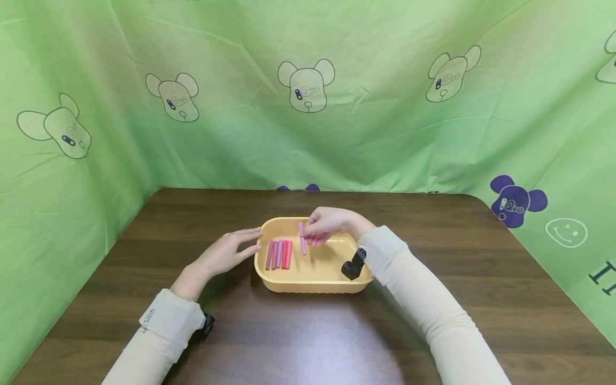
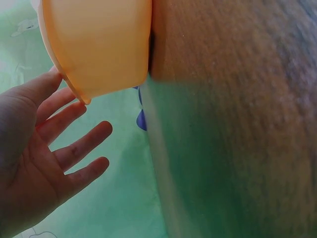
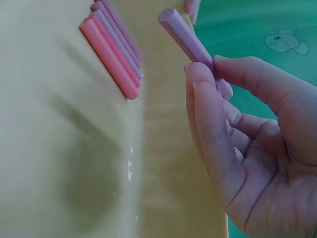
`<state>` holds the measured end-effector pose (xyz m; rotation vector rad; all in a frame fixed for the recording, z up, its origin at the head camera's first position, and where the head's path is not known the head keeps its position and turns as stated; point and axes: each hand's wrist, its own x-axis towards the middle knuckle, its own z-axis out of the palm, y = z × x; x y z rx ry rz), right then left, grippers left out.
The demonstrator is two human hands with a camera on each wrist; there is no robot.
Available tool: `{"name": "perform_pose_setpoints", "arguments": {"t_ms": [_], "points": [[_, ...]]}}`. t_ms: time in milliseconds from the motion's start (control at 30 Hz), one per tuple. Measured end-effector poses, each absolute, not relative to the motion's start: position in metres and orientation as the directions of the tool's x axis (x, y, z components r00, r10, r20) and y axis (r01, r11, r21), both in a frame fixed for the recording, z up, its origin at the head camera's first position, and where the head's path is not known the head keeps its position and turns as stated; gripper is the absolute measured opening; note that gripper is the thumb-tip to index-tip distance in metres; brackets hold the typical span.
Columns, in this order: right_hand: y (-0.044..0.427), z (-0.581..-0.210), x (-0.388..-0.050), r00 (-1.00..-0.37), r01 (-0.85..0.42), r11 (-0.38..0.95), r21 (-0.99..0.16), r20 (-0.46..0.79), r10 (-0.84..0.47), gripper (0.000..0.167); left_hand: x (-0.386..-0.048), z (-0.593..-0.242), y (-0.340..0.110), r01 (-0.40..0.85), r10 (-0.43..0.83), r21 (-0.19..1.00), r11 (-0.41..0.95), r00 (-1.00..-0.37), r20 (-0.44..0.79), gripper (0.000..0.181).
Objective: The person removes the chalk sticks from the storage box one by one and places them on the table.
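Firstly, one lilac stick [image 1: 302,247], pinched between the thumb and fingers of the right hand [image 1: 329,222] above a yellow tray [image 1: 317,287], whose left end contains a row of pink and purple sticks [image 1: 279,255]. Next, left hand [image 1: 223,255], fingers extended, touching the tray's rim; beneath, brown wooden table [image 1: 289,331]; behind, green printed cloth [image 1: 385,139].

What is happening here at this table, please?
A person's right hand pinches a light purple stick and holds it above the floor of a yellow tub. The left hand touches the tub's left end. Near that end, more sticks, pink and purple, lie side by side inside.
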<state>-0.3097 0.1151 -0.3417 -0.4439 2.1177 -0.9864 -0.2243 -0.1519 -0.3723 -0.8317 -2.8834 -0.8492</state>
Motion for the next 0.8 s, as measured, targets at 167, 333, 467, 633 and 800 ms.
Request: {"name": "perform_pose_setpoints", "arguments": {"t_ms": [167,333,467,633,800], "points": [[0.121,-0.341,-0.308,-0.662,0.006,0.630,-0.777,-0.475,-0.580,0.019,-0.224,-0.373,-0.152,0.499,0.487,0.500,0.708,-0.857,0.167,0.044],[0.127,-0.339,-0.306,-0.671,0.002,0.625,-0.781,-0.464,-0.578,0.019,-0.224,-0.374,-0.153,0.501,0.486,0.496,0.709,-0.857,0.172,0.044],[0.132,-0.338,-0.304,-0.676,0.002,0.614,-0.789,-0.454,-0.580,0.019,-0.224,-0.374,-0.154,0.499,0.485,0.498,0.709,-0.858,0.170,0.044],[0.139,-0.338,-0.303,-0.672,0.009,0.596,-0.803,-0.446,-0.591,0.019,-0.224,-0.374,-0.153,0.498,0.485,0.498,0.710,-0.859,0.168,0.044],[0.145,-0.336,-0.301,-0.677,-0.002,0.592,-0.806,-0.435,-0.594,0.019,-0.224,-0.375,-0.154,0.503,0.486,0.498,0.707,-0.856,0.176,0.044]]}}
